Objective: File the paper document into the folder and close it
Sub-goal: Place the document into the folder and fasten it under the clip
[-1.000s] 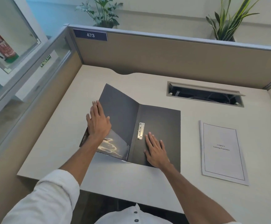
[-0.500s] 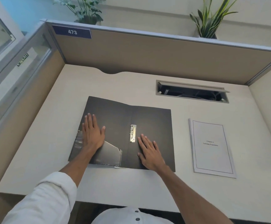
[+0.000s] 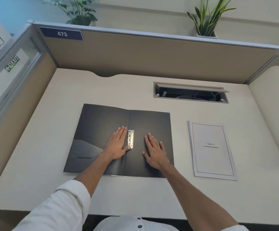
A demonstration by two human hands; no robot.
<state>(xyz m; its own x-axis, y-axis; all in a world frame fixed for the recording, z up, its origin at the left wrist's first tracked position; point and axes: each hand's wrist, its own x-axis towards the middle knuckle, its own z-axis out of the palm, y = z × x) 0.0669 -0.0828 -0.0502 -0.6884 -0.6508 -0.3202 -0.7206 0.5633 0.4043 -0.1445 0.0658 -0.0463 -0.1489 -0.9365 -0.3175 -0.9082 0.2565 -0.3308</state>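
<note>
A black folder (image 3: pixel 102 120) lies wide open and flat on the desk, its metal clip (image 3: pixel 131 139) along the spine. My left hand (image 3: pixel 117 144) rests palm down on the left flap, its thumb touching the clip. On the right flap my right hand (image 3: pixel 155 152) lies flat with the fingers apart. Neither hand holds anything. The white paper document (image 3: pixel 212 150), with a printed title and a black border, lies on the desk to the right of the folder, apart from both hands. A clear pocket (image 3: pixel 85 154) covers the left flap's lower part.
An open cable hatch (image 3: pixel 191 94) is sunk into the desk behind the folder. Tan partition walls (image 3: pixel 135 52) close the desk (image 3: pixel 52 114) at the back and left. Two potted plants (image 3: pixel 205 19) stand behind the partition. The desk's near edge runs just below my forearms.
The folder's left flap went from raised to flat on the desk. My left hand slid right across it to the clip. My right hand stayed on the right flap.
</note>
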